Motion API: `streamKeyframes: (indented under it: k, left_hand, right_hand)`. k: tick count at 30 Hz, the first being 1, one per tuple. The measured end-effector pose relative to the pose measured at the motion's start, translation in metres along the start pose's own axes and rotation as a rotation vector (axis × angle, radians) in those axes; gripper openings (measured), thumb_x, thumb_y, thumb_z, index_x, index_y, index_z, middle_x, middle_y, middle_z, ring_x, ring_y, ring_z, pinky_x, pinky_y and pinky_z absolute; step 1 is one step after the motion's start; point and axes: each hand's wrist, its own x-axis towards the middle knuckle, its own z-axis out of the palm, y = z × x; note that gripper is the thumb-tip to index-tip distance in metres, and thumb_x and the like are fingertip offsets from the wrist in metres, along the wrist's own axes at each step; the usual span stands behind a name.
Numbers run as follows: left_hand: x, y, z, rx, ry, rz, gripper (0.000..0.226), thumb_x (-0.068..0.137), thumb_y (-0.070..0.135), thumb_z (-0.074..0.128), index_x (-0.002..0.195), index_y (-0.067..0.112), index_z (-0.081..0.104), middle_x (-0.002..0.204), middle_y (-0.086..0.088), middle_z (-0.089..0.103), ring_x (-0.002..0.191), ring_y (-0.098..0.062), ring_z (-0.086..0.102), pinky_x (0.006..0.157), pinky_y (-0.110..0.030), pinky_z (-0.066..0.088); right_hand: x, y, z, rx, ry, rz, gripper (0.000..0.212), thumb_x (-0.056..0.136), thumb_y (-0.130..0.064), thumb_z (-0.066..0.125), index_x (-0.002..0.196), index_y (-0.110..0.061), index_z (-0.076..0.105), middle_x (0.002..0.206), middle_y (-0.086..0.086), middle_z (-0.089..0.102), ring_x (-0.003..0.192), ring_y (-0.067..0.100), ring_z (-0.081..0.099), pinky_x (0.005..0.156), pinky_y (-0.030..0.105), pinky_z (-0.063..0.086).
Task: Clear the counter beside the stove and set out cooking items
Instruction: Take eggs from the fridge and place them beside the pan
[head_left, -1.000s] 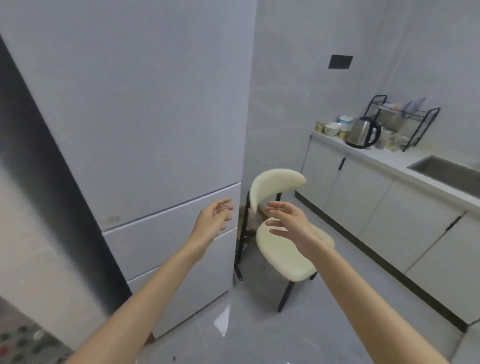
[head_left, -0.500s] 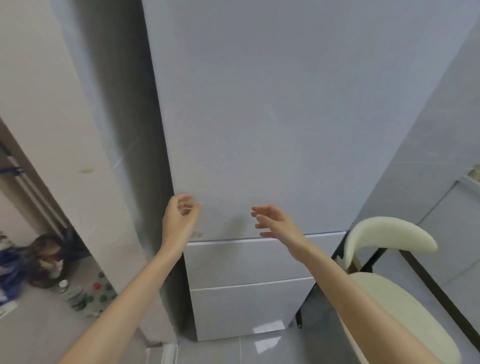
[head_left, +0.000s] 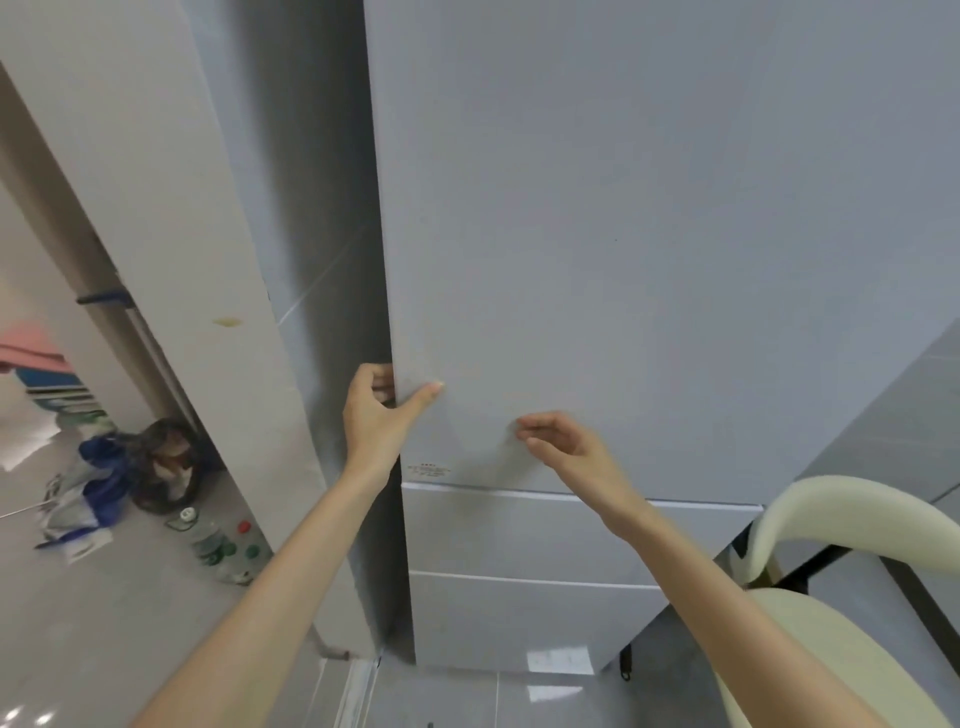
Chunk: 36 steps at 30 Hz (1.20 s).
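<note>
Your two bare forearms reach up from the btm of the view. At lower right, just beside your right arm, stands a cream chair (head_left: 852, 514) w/ black legs, seat and curved back both showing, on a glossy grey tiled floor (head_left: 441, 696).

Your left hand (head_left: 382, 415) grips the left edge of the fridge door (head_left: 649, 234): thumb (head_left: 423, 397) flat on the front face, the fingers (head_left: 382, 382) curled round the edge into the dark gap at the side. Your right hand (head_left: 566, 447) hovers close to the door front, to the right of the left hand and a bit lower, fingers loosely bent, holding nothing; can't tell if the tips touch the panel.

The door is a tall pale grey panel filling the centre and top. A small sticker (head_left: 428, 470) sits near its lower left corner. Below it are two drawer fronts (head_left: 545, 530), closed.

Further back on the left, past a white wall panel (head_left: 171, 182), a dark bag (head_left: 166, 462), a blue bag (head_left: 104, 467) and some plastic bottles (head_left: 218, 545) lie on the floor.
</note>
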Motion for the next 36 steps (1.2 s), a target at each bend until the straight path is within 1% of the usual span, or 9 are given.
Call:
streamKeyframes:
  k: [3, 7, 11, 15, 17, 21, 26, 33, 36]
  left_hand:
    - [-0.002, 0.001, -0.001, -0.021, 0.004, -0.007, 0.047, 0.067, 0.026, 0.085, 0.099, 0.016, 0.054, 0.104, -0.001, 0.063, 0.084, -0.007, 0.058, 0.076, -0.023, 0.051]
    - [-0.01, 0.005, -0.007, -0.006, -0.002, -0.004, 0.048, 0.065, 0.029, 0.086, 0.097, 0.017, 0.053, 0.1, 0.001, 0.063, 0.082, -0.007, 0.059, 0.071, -0.02, 0.049]
    - [-0.049, 0.009, -0.027, 0.037, -0.047, 0.044, 0.049, 0.065, 0.032, 0.086, 0.093, 0.014, 0.049, 0.089, 0.007, 0.06, 0.079, -0.006, 0.057, 0.067, -0.02, 0.047]
    - [-0.107, 0.012, -0.042, -0.006, -0.043, 0.034, 0.052, 0.062, 0.035, 0.087, 0.091, 0.017, 0.047, 0.09, 0.003, 0.06, 0.083, -0.013, 0.059, 0.068, -0.024, 0.049]
    - [-0.138, 0.015, -0.048, -0.024, -0.045, 0.04, 0.059, 0.06, 0.035, 0.087, 0.099, 0.019, 0.045, 0.092, -0.002, 0.059, 0.084, -0.017, 0.059, 0.069, -0.024, 0.049]
    - [-0.198, 0.024, -0.061, -0.024, -0.128, 0.075, 0.092, 0.062, 0.031, 0.087, 0.137, 0.03, 0.034, 0.08, -0.001, 0.055, 0.074, -0.011, 0.056, 0.068, -0.015, 0.045]
    - [-0.263, 0.03, -0.068, 0.074, -0.373, 0.11, 0.081, 0.066, 0.04, 0.083, 0.135, 0.025, 0.044, 0.083, -0.004, 0.061, 0.077, -0.012, 0.06, 0.065, -0.014, 0.047]
    - [-0.341, 0.042, -0.05, 0.092, -0.476, 0.202, 0.069, 0.061, 0.045, 0.084, 0.12, 0.024, 0.054, 0.084, 0.0, 0.061, 0.08, -0.012, 0.06, 0.071, -0.023, 0.053]
    - [-0.375, 0.05, -0.032, 0.074, -0.5, 0.208, 0.06, 0.062, 0.045, 0.083, 0.111, 0.028, 0.054, 0.085, 0.001, 0.059, 0.079, -0.01, 0.059, 0.07, -0.019, 0.052]
  right_hand:
    - [-0.011, 0.001, 0.006, -0.011, -0.011, -0.014, 0.03, 0.092, -0.01, 0.058, 0.118, -0.024, 0.058, 0.116, -0.001, 0.064, 0.108, 0.01, 0.06, 0.087, 0.018, 0.046]
    - [-0.031, -0.004, 0.01, -0.052, -0.015, -0.004, 0.04, 0.092, -0.017, 0.059, 0.126, -0.037, 0.051, 0.127, -0.006, 0.056, 0.117, 0.015, 0.056, 0.1, 0.031, 0.044]
    - [-0.067, -0.007, 0.01, -0.068, 0.021, 0.015, 0.038, 0.092, -0.02, 0.057, 0.126, -0.037, 0.053, 0.126, -0.008, 0.058, 0.114, 0.015, 0.057, 0.095, 0.031, 0.047]
    - [-0.123, -0.003, 0.013, -0.063, 0.064, 0.012, 0.036, 0.094, -0.018, 0.055, 0.126, -0.034, 0.053, 0.127, -0.008, 0.056, 0.107, 0.007, 0.059, 0.093, 0.03, 0.048]
    - [-0.154, 0.002, 0.014, -0.055, 0.095, 0.013, 0.035, 0.094, -0.019, 0.055, 0.125, -0.035, 0.054, 0.128, -0.007, 0.056, 0.108, 0.007, 0.059, 0.095, 0.033, 0.048]
    - [-0.218, 0.009, 0.017, -0.051, 0.154, 0.002, 0.033, 0.095, -0.018, 0.055, 0.122, -0.036, 0.052, 0.13, -0.007, 0.055, 0.109, 0.01, 0.058, 0.092, 0.033, 0.05]
    - [-0.283, 0.01, 0.004, -0.062, 0.229, -0.013, 0.034, 0.094, -0.017, 0.055, 0.121, -0.037, 0.052, 0.13, -0.009, 0.055, 0.107, 0.006, 0.058, 0.095, 0.035, 0.05]
    - [-0.365, 0.014, -0.034, -0.089, 0.311, -0.033, 0.036, 0.094, -0.014, 0.054, 0.126, -0.03, 0.055, 0.129, -0.013, 0.056, 0.104, 0.002, 0.059, 0.089, 0.028, 0.05]
    - [-0.398, 0.018, -0.057, -0.095, 0.326, -0.023, 0.04, 0.094, -0.009, 0.053, 0.131, -0.023, 0.053, 0.132, -0.01, 0.056, 0.107, 0.0, 0.057, 0.09, 0.023, 0.05]
